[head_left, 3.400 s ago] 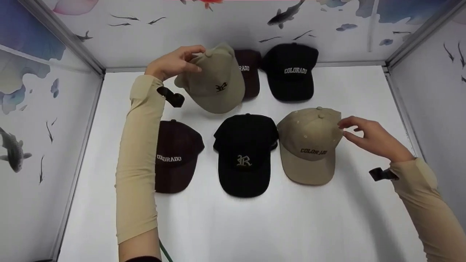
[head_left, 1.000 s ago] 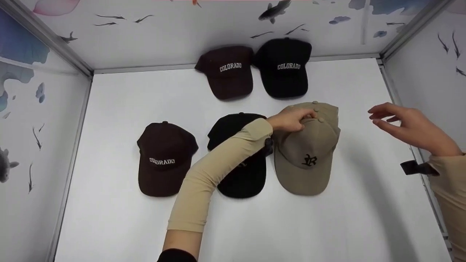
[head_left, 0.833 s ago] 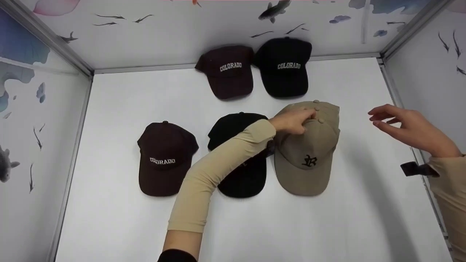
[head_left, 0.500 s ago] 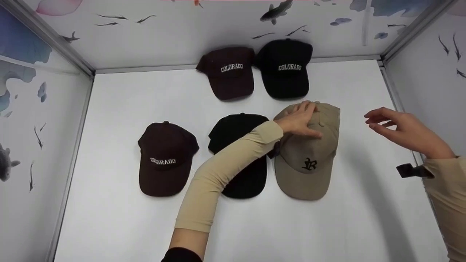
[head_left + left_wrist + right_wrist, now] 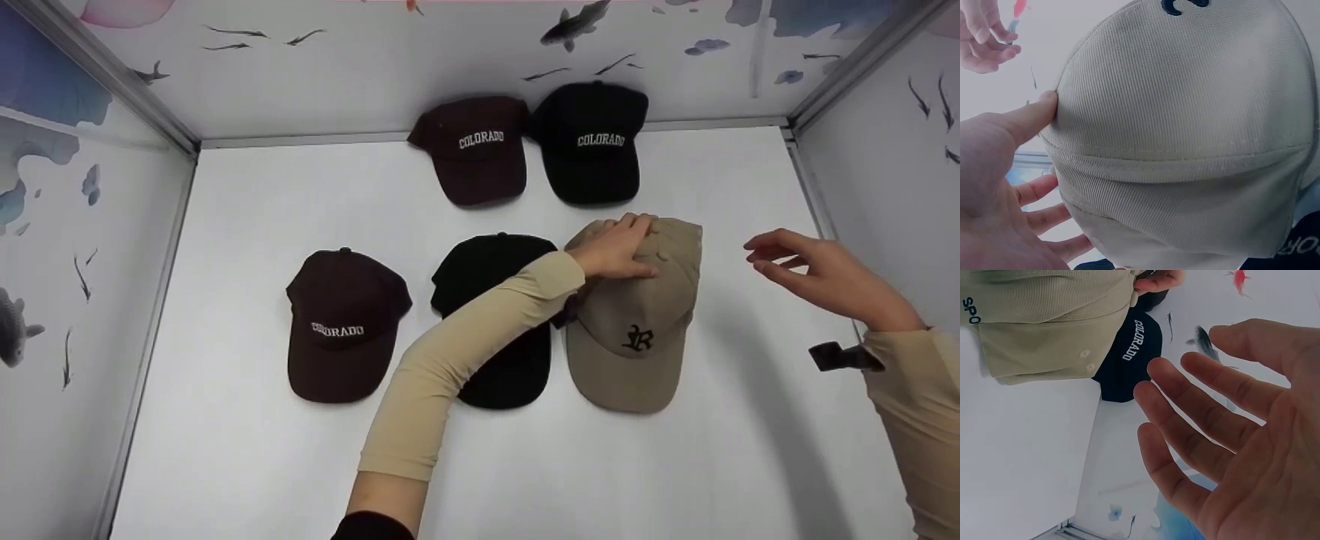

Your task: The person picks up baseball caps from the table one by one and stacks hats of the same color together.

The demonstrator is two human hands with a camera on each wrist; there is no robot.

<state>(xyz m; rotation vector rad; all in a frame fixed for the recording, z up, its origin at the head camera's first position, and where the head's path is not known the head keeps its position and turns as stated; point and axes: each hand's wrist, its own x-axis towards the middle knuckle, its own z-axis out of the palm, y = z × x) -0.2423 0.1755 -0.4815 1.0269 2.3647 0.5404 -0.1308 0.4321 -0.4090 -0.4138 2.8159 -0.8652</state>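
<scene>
My left hand [image 5: 616,247] rests with spread fingers on the crown of a tan baseball cap [image 5: 630,379] bearing a dark R emblem. The same tan cap [image 5: 1185,95] fills much of the left wrist view, the thumb touching its edge. That cap lies over a second tan cap, whose lettering is covered in the head view. To the right of the stack, my right hand [image 5: 825,274] hovers with loosely bent fingers and nothing in them. Under the left forearm, a black cap [image 5: 499,262] is partly hidden.
A maroon COLORADO cap [image 5: 345,300] lies at left. Against the back wall sit another maroon cap [image 5: 480,165] and a black COLORADO cap [image 5: 592,161]. Walls printed with fish enclose the white table [image 5: 262,202].
The R-marked tan cap has come from the back left onto the other tan cap. The left hand's pinch has loosened into spread fingers. The right hand has moved rightward, away from the caps.
</scene>
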